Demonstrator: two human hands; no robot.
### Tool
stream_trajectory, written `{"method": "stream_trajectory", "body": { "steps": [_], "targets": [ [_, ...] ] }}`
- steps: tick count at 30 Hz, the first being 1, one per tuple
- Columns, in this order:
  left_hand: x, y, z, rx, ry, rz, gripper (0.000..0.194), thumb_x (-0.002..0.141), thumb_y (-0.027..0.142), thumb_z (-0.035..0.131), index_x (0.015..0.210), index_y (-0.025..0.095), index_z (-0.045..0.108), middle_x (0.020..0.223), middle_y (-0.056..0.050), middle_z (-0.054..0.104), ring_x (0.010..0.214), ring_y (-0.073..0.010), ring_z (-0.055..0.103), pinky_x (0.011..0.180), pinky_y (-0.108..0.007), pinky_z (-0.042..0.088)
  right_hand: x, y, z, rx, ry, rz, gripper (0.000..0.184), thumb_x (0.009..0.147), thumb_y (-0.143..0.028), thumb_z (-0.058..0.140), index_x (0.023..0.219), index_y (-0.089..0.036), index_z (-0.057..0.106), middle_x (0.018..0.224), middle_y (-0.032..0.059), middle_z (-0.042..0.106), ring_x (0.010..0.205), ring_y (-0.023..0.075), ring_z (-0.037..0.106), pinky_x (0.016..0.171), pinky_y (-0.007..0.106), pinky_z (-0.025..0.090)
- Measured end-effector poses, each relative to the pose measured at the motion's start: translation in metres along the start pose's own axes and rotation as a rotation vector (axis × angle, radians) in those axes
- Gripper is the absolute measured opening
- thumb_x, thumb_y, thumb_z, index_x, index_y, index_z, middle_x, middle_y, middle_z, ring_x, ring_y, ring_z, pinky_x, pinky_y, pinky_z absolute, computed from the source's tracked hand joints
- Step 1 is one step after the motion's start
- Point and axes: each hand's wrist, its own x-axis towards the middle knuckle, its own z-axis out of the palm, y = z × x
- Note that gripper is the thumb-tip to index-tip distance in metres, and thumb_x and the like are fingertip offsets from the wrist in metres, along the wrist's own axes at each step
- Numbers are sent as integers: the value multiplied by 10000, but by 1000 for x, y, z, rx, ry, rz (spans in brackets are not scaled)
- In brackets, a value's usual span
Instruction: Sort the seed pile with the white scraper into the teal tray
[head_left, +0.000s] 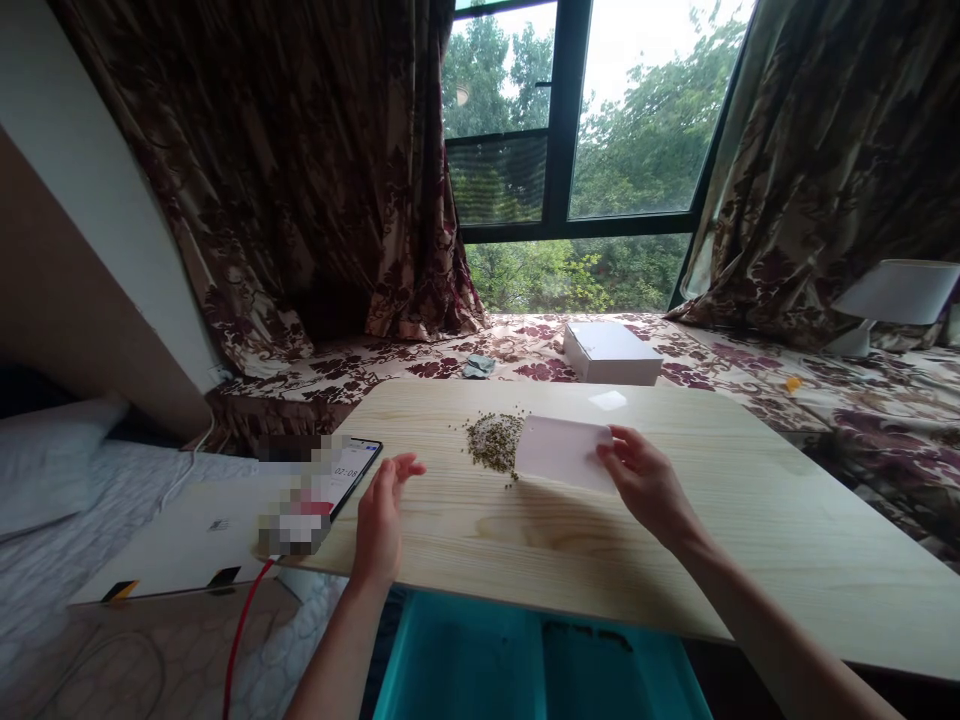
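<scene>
White sheet (562, 452) against a pile of small green seeds (493, 440)

Clamped at its right end between the thumb and fingers of the right hand (649, 488). Meeting the seeds along its left edge, above the pale wooden tabletop (465, 545); cannot tell how much of it rests on the wood. In the left hand (381, 520), thumb and fingers apart, slightly bent, pointing toward the pile from its left. Mixed in among the green, some whitish bits; a few strays around the edges.

Just beside the left hand, a phone (360, 472), partly blurred out, with a red cable (241, 622) nearby. Below the near edge of the wood, a teal container (465, 660) with a divider. Beyond the far edge, on patterned fabric (525, 350), a white box (616, 342) and, farther right, a white lamp (896, 292). Behind, patterned curtains (337, 150) either side of a window (562, 200)
</scene>
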Motion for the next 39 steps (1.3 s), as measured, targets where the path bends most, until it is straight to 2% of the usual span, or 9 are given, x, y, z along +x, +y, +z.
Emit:
{"method": "stream_trajectory", "body": {
  "steps": [7, 11, 17, 24, 32, 39],
  "targets": [
    [-1, 1, 1, 6, 5, 1, 499, 798, 591, 551, 963, 132, 659, 892, -78, 709, 973, -214, 646, 997, -384, 415, -3, -1, 8, 3, -56, -5, 281, 785, -416, 563, 971, -205, 577, 855, 93, 732, 798, 233, 703, 722, 356, 536],
    [0, 0, 1, 5, 13, -1, 503, 791, 597, 554, 959, 134, 661, 891, -76, 707, 971, -212, 645, 1002, -382, 411, -11, -5, 0, 32, -22, 9, 292, 764, -445, 588, 946, -216, 571, 862, 97, 736, 797, 242, 707, 707, 351, 538],
    [2, -2, 0, 2, 10, -6, 514, 768, 608, 565, 939, 133, 664, 874, -77, 704, 952, -219, 651, 987, -387, 422, -28, 2, -12, 39, -65, 23, 282, 733, -440, 609, 909, -222, 579, 797, 88, 739, 752, 236, 704, 648, 334, 543],
    [-1, 1, 1, 10, -1, 0, 502, 788, 600, 554, 951, 138, 660, 870, -70, 708, 988, -213, 639, 1005, -377, 409, -13, 6, -16, 31, 42, 86, 294, 714, -391, 562, 936, -199, 570, 837, 104, 734, 773, 238, 702, 667, 347, 534],
    [-1, 1, 1, 8, 12, 0, 491, 796, 583, 553, 953, 131, 661, 894, -78, 707, 969, -215, 648, 988, -381, 424, -12, -2, -7, 15, -5, 28, 232, 730, -337, 567, 920, -205, 584, 811, 80, 727, 763, 219, 697, 651, 318, 527],
    [-1, 0, 1, 6, 12, -2, 488, 793, 588, 556, 953, 140, 664, 870, -69, 708, 973, -214, 649, 999, -380, 418, -5, -1, 1, 47, -121, 11, 219, 760, -367, 555, 916, -214, 570, 837, 83, 736, 749, 217, 698, 650, 318, 536]
  ]
}}
